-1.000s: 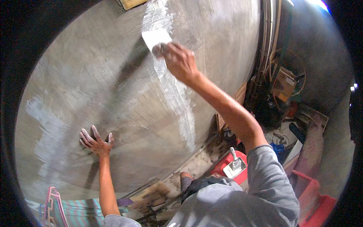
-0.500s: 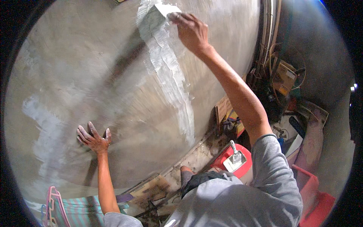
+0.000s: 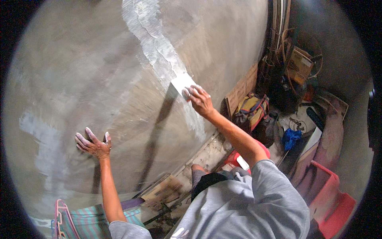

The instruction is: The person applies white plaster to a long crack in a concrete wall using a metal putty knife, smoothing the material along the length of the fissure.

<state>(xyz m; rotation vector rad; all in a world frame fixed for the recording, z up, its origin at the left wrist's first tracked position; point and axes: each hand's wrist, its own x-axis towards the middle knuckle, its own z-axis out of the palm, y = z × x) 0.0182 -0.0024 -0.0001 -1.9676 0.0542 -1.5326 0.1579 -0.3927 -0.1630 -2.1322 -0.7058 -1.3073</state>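
My right hand is closed round a flat white putty spreader, its blade against the grey wall. The blade lies across a long band of wet white filler that slants from the top of the wall toward its foot. Below the blade the band thins to a streaky smear. My left hand rests on the wall with its fingers spread, their tips whitened, and holds nothing. Left of it, a paler dried-looking patch covers part of the wall.
Mostly behind my right arm is a red stool with a white tray. A red plastic chair, a striped bag, a blue bundle and a cardboard box crowd the right. Pink hangers stand lower left.
My right hand has drawn the spreader down the filler band from near the top to mid-wall. The filler looks flatter there. My left hand stays on the wall, and the view has shifted slightly.
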